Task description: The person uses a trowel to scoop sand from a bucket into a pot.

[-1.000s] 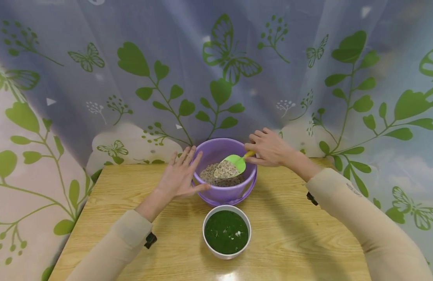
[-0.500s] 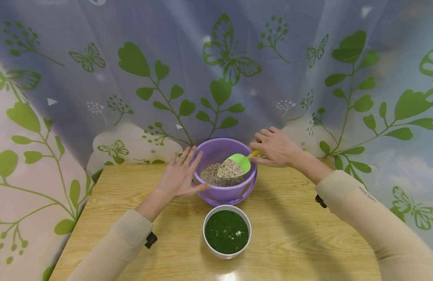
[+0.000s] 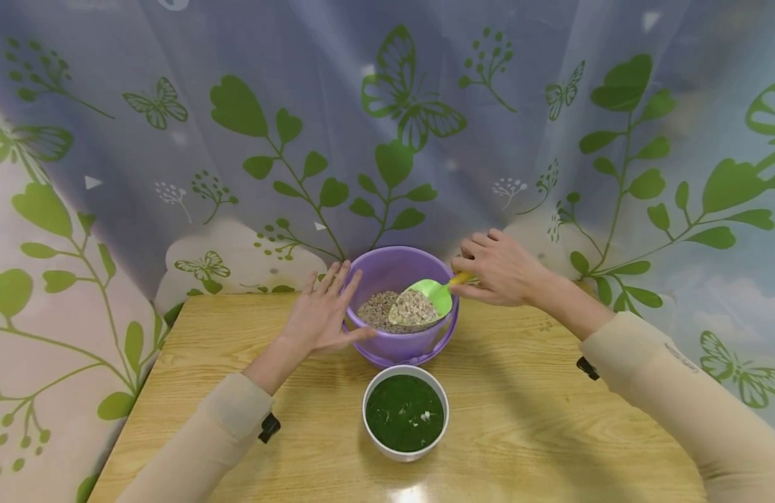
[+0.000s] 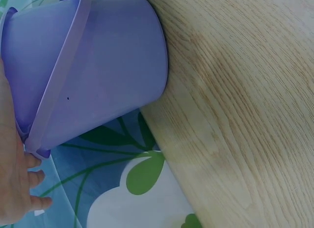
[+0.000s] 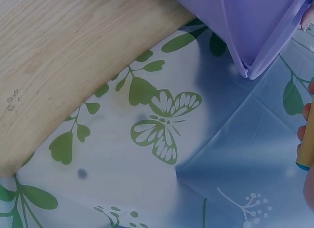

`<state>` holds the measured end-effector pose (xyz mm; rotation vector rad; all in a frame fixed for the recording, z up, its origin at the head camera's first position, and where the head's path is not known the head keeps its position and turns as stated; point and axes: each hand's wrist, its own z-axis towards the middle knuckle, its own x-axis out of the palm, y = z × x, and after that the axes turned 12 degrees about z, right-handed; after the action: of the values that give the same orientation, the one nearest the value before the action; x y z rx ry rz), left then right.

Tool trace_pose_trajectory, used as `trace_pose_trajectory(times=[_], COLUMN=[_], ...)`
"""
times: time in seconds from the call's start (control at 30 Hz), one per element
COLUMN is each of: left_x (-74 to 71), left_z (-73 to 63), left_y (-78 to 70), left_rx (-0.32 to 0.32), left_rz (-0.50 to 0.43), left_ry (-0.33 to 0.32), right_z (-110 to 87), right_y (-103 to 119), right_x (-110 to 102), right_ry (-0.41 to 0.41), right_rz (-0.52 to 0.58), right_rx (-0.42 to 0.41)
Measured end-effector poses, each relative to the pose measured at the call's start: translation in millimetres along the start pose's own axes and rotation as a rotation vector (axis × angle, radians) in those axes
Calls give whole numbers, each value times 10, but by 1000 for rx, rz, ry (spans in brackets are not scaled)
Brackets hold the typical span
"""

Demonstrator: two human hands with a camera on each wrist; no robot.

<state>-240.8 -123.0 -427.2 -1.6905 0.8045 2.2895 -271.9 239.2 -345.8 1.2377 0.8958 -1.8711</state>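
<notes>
In the head view my right hand (image 3: 503,269) grips the yellow handle of a green toy shovel (image 3: 439,297). Pale, grainy material, like gravel or coarse sand, is heaped on its blade. The blade is over a purple bucket (image 3: 394,260), which has more of the same grains (image 3: 376,311) inside. My left hand (image 3: 318,311) rests with spread, straight fingers against the bucket's left rim. The left wrist view has the bucket (image 4: 108,56) side-on, fingers at its rim. At the right wrist view's edge, the yellow handle (image 5: 308,139) is in my fingers.
A white bowl (image 3: 366,429) of dark green contents with small pale bits stands in front of the bucket on the wooden table (image 3: 513,419). Behind the table hangs a cloth (image 3: 287,209) printed with leaves and butterflies. The bucket's handle hangs down around its front.
My right hand has shifted to the right and slightly toward me, bringing the loaded shovel closer to the bucket's right rim. My left hand and the bowl stay put.
</notes>
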Motion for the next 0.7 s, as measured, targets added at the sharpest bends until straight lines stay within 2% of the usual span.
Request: trace_pose_trajectory(times=[0.23,0.37,0.5,0.7], left_x=[-14,-7,-12,-37], left_z=[4,-7,-63,-195], left_y=[4,15,9,-27], left_rx=[7,18,39,63], left_rz=[-6,34,52,20], left_ry=[6,-13,-39,-78], right_z=[-68,-111,-155,-221], right_y=[87,133,181,246], right_x=[-57,-76,-94,-94], right_ry=[4,6,13,-1], right_rz=[-12,-20,-31,-13], right_rx=[-5,-6,-2,-18])
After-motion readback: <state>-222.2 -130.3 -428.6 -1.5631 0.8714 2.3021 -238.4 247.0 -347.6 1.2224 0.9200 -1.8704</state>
